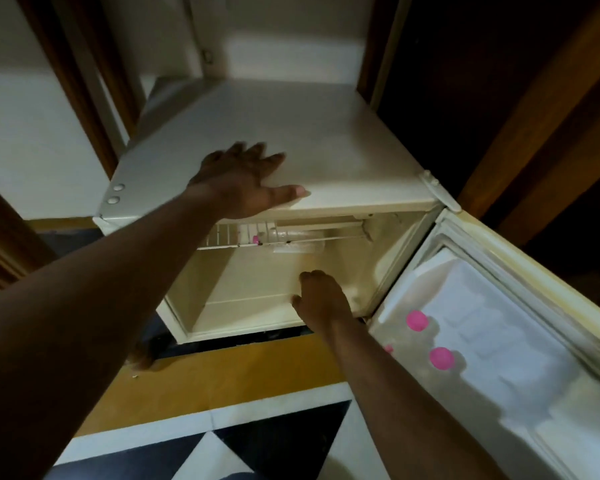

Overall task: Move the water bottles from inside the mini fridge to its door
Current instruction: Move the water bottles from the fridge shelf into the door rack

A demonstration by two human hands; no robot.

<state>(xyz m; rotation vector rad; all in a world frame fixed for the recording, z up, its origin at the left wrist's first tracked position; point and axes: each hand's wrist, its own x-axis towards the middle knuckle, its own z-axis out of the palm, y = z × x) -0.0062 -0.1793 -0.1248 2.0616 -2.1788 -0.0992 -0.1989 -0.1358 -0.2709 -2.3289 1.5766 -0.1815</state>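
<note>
Left forearm outstretched, left hand [243, 181] flat on mini fridge [291, 133], right hand [321, 299] inside

Cream, pink and a black-and-white floor

The boxy cream-white metal mini fridge [274, 133] has a yellowish-cream plastic interior and a white wire shelf [229, 233]; its open cream door [520, 271] is lined in pale bluish white. Clear plastic water bottles carry bright pink round caps [417, 320], [441, 357], with a smaller pink cap [255, 239] on the shelf. The tiled floor [201, 441] shows black and white triangles beside a mustard-yellow band, and dark brown wood frames the sides.
</note>
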